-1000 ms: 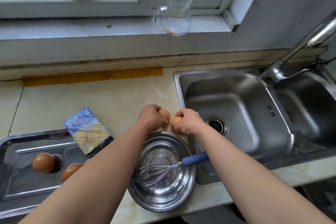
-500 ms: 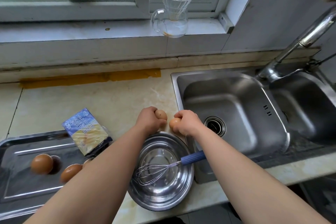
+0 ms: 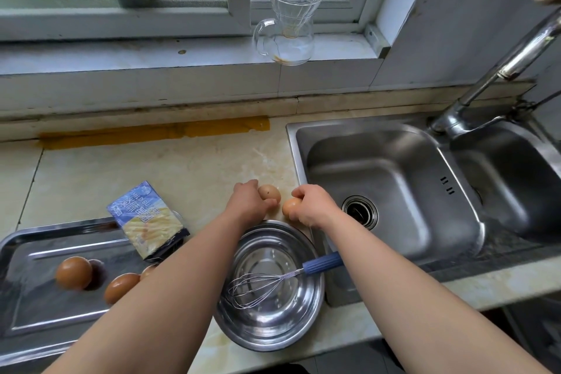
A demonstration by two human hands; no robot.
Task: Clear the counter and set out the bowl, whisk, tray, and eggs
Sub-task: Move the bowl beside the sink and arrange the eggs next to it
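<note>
My left hand (image 3: pixel 247 203) is closed around a brown egg (image 3: pixel 269 192) just beyond the steel bowl (image 3: pixel 282 331). My right hand (image 3: pixel 314 206) grips a second brown egg (image 3: pixel 290 206) beside it, low over the counter. A whisk (image 3: pixel 258 287) with a blue handle lies in the bowl, its handle resting on the rim. At the left a steel tray (image 3: pixel 36 322) holds two brown eggs (image 3: pixel 73 273) (image 3: pixel 120 286); a third is mostly hidden behind my left forearm.
A blue and yellow butter box (image 3: pixel 148 220) leans on the tray's far right corner. A double steel sink (image 3: pixel 391 188) with a tap (image 3: pixel 498 73) lies to the right. A glass jug with a dripper (image 3: pixel 288 24) stands on the windowsill.
Both hands stay where they were with their eggs, held close together beyond the bowl. The camera has shifted slightly.
</note>
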